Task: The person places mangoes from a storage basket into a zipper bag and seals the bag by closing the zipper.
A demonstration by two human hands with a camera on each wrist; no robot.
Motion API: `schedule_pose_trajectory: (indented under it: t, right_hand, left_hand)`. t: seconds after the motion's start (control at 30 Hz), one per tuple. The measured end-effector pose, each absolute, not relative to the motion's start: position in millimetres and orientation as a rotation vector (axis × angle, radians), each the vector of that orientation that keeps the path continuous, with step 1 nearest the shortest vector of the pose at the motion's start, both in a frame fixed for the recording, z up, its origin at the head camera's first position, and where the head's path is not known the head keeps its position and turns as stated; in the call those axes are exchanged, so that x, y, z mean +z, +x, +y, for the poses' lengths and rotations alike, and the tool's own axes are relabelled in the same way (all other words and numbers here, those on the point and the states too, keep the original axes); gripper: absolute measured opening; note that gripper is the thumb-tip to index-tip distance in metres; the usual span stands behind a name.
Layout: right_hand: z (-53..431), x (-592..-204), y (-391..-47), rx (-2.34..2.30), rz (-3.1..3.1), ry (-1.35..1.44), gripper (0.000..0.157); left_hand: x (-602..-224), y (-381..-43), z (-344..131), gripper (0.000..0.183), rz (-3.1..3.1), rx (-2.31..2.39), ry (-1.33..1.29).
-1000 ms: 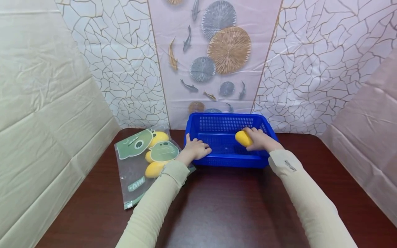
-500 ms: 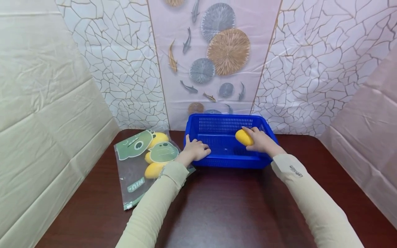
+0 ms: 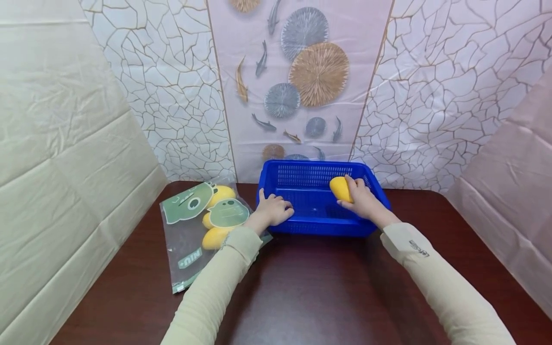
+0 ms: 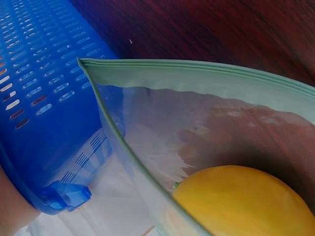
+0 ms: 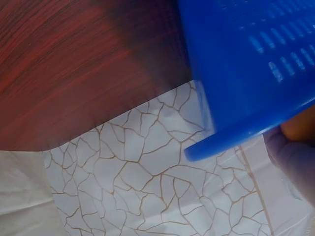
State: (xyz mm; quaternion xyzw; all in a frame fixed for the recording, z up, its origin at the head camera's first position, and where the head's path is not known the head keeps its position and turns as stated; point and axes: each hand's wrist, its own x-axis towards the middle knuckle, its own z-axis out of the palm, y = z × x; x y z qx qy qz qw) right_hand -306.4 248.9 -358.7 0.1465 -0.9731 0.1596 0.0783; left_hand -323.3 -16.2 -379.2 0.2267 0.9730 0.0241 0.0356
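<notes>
My right hand holds a yellow mango over the right part of the blue basket. In the right wrist view only a little of that mango shows behind the fingers, at the basket's rim. The left hand rests on the basket's front left corner, its fingers reaching over the rim. Beside the left forearm lies a clear zip bag with green dinosaur prints and several mangoes inside. Its mouth gapes in the left wrist view, where one mango shows close up. The left sleeve partly hides the bag.
Everything stands on a dark red-brown wooden table. A patterned cloth wall rises directly behind the basket. Plain cloth sides close in the left and right of the table.
My right hand and the mango in it have shifted slightly up and to the right, and the mango has turned a little. The left hand, basket and bag stay put.
</notes>
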Motion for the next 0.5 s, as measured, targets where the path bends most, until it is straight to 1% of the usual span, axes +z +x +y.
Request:
schedule_pose_trajectory:
  t: [0.17,0.5]
  right_hand:
    - [240,-361,-300,0.542,-2.896,0.439,0.077]
    - [228,-354,-290,0.653,-2.911,0.489,0.077]
  left_hand:
    - [-380,-321,-18,0.038,3.014,0.13,0.712]
    - [-387,-322,-22,0.026,3.201,0.401,0.757]
